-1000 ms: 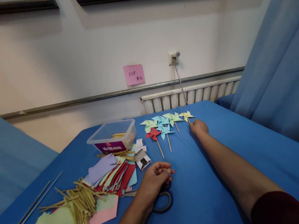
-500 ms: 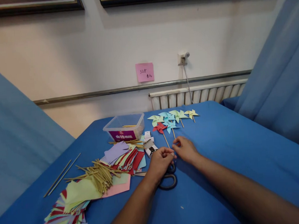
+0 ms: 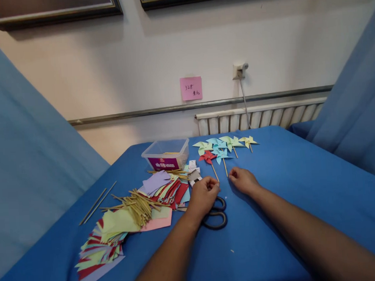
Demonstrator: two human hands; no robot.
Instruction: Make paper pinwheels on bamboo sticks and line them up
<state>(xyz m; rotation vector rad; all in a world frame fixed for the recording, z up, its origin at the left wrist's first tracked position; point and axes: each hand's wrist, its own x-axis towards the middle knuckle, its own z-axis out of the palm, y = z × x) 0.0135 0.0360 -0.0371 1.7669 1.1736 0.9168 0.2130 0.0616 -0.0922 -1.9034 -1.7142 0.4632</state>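
My left hand (image 3: 204, 194) rests on the blue table (image 3: 289, 202) with its fingers curled together in a pinch; what they hold is too small to make out. Black scissors (image 3: 216, 214) lie just under and behind it. My right hand (image 3: 242, 180) lies close beside it, fingers loosely curled, near the sticks of the paper pinwheels (image 3: 221, 147). Several pinwheels in green, blue, red and yellow lie in a cluster further back.
Left of my hands lie stacks of coloured paper squares (image 3: 100, 247), a pile of short wooden sticks (image 3: 137, 203), two long thin rods (image 3: 97, 202) and a clear plastic box (image 3: 166, 153). Small staple boxes (image 3: 193, 172) sit near it. Blue curtains hang on both sides.
My right hand drew back from the yellow pinwheel at the far side to beside my left hand. The view shifted left, showing more paper.
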